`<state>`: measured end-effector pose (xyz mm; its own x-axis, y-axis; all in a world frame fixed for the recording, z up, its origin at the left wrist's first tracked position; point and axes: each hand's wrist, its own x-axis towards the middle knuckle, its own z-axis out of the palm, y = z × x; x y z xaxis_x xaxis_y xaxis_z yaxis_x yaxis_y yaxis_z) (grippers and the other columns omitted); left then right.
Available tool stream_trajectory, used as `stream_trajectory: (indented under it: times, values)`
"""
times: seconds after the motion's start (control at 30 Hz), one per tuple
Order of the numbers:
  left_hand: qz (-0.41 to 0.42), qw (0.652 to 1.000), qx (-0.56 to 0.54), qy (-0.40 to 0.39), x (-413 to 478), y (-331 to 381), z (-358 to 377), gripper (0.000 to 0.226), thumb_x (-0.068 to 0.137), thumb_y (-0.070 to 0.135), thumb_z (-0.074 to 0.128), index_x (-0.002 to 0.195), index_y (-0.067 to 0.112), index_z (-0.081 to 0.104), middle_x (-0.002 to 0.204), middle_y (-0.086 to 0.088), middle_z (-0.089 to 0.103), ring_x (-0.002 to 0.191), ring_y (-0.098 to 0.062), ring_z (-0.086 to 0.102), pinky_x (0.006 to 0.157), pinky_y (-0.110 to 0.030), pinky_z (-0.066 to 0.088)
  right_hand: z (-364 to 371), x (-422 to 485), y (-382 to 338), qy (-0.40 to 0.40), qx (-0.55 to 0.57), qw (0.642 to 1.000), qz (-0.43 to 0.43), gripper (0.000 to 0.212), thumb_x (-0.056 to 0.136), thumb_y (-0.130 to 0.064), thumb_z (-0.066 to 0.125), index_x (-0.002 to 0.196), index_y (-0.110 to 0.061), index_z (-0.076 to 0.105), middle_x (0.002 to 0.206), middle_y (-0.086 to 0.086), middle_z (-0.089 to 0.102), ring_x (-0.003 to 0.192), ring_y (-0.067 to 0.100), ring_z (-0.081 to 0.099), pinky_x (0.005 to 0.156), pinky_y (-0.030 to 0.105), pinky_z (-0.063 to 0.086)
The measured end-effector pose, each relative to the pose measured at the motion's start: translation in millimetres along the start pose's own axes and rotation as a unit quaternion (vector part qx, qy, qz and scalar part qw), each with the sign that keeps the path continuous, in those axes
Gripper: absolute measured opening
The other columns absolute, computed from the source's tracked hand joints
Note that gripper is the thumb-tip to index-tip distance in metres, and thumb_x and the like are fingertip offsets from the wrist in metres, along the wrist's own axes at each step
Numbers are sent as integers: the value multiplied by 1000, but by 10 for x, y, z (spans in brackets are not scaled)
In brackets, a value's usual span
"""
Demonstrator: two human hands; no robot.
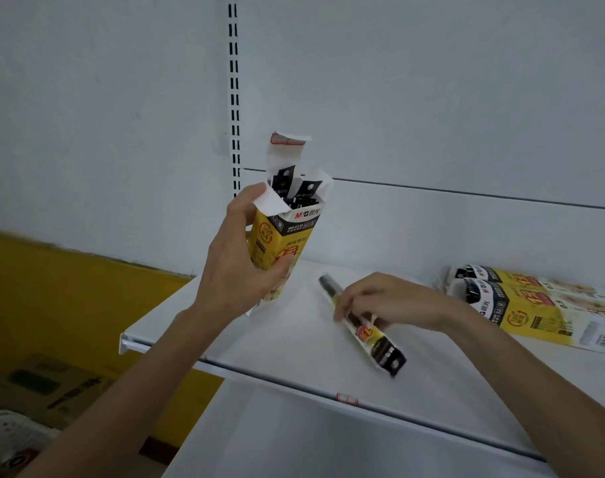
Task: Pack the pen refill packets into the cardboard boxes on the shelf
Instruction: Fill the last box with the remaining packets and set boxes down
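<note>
The refill packet point(363, 327) lies on the shelf point(259, 343), pinched in the right hand's point(387, 301) curled fingers point(344, 303). Best to lift it, stand it upright and slide it between the flaps of the open box point(282, 241), which the left hand point(239, 267) grips just above the shelf.

The left hand point(239, 257) is gripping a yellow cardboard box point(287, 236) and holding it upright. The back of the hand is facing the camera, the thumb is pressing on the box's near face, and the fingers are wrapping round its far side, with one fingertip reaching the open top flap. The bare left forearm point(139, 374) is slanting up from the lower left. Lower and to the right, the right hand point(380, 298) is lying palm down, its curled fingers pinching a pen refill packet point(373, 334) near its middle; the fingertips are blurred. The bare right forearm point(522, 374) is extending in from the lower right corner.
</note>
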<state>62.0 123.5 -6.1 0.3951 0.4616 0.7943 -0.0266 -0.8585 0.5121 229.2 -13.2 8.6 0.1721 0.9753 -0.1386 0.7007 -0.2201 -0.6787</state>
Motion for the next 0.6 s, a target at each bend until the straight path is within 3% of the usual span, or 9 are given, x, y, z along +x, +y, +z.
stream_trajectory:
  times: [0.07,0.13,0.2,0.27,0.4,0.5,0.6]
  values:
    - [-1,1000,0,3,5,4,2,81,67,11,78,121,43,25,113,16,44,102,6,49,74,2,38,-99,-36,-19,-8,275,961,-9,44,83,10,28,84,-2,71,84,16,63,67,20,65,58,25,54]
    - [0,1000,3,4,9,9,3,82,67,11,78,121,42,25,115,14,44,102,5,49,75,2,39,-229,-100,-56,16,426,900,-87,39,76,14,38,88,1,72,86,16,68,75,24,69,63,29,57]
    - [-1,1000,1,6,12,20,1,82,66,11,78,121,42,25,113,20,44,102,7,48,75,2,39,-333,-150,-129,101,392,900,-163,27,75,8,54,95,-3,68,75,2,69,68,16,68,62,24,55]
    - [-4,1000,-6,7,14,37,-1,81,66,11,79,120,42,27,111,26,42,102,5,49,74,1,40,-416,-185,-249,207,316,903,-204,18,78,-13,59,93,-10,67,64,-9,61,55,7,55,54,20,47]
    - [-29,999,-26,7,37,110,-7,81,65,12,79,118,44,27,111,14,47,103,-4,52,77,-7,43,-527,-261,-535,339,178,878,-288,21,67,-49,65,78,-35,75,85,2,63,70,11,49,58,19,40]
    - [-48,997,-58,-6,62,171,-16,87,64,11,80,119,48,24,107,12,54,102,-4,55,78,-10,47,-583,-347,-750,374,243,823,-351,13,70,-35,66,72,-26,76,86,0,68,66,13,55,52,17,42]
    - [-76,991,-104,-32,76,221,-35,89,66,11,79,120,52,21,108,4,57,103,-14,58,84,-29,50,-634,-388,-891,379,295,786,-389,10,83,-17,62,84,-11,71,73,-5,70,64,11,60,53,17,47]
